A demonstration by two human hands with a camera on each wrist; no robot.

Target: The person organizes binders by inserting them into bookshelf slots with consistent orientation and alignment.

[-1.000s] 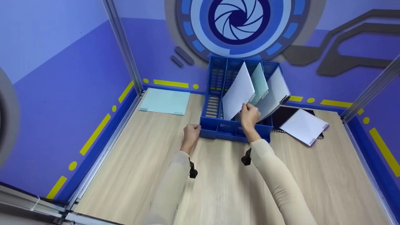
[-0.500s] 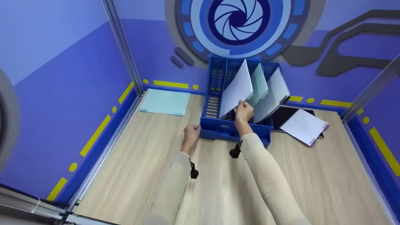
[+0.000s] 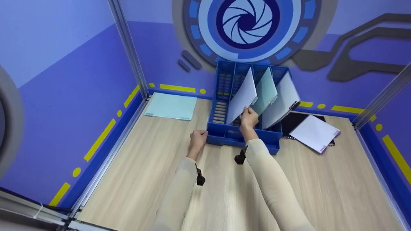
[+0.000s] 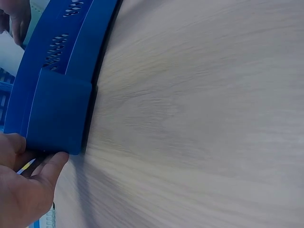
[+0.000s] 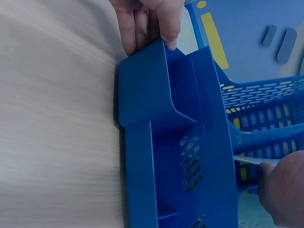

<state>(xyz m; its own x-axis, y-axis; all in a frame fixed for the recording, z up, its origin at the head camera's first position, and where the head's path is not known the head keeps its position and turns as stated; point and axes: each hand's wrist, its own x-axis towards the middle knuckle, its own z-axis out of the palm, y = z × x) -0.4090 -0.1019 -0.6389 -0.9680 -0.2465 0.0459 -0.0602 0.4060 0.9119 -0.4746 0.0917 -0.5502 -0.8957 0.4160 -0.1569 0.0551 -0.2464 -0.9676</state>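
A blue file organizer (image 3: 212, 126) with several upright compartments stands against the back wall. My left hand (image 3: 198, 140) pinches its front left corner; in the right wrist view the thumb (image 5: 171, 43) hooks over the rim of the small front pocket. My right hand (image 3: 249, 119) pinches the lower front edge of a white spiral notebook (image 3: 241, 99), which stands tilted in the second compartment from the left. To its right, a pale green spiral notebook (image 3: 266, 91) and a white notebook with black coils (image 3: 282, 101) lean in other compartments. The leftmost compartment holds no notebook.
Light green notebooks (image 3: 171, 106) lie flat on the wooden table (image 3: 221, 192) at the back left. Right of the organizer, a white spiral notebook (image 3: 314, 133) lies over a black notebook (image 3: 293, 120). Walls border the table at the back and sides.
My right hand has shifted left with the white notebook, then the notebook has settled slightly lower in its compartment. My left hand keeps its hold on the organizer's corner.
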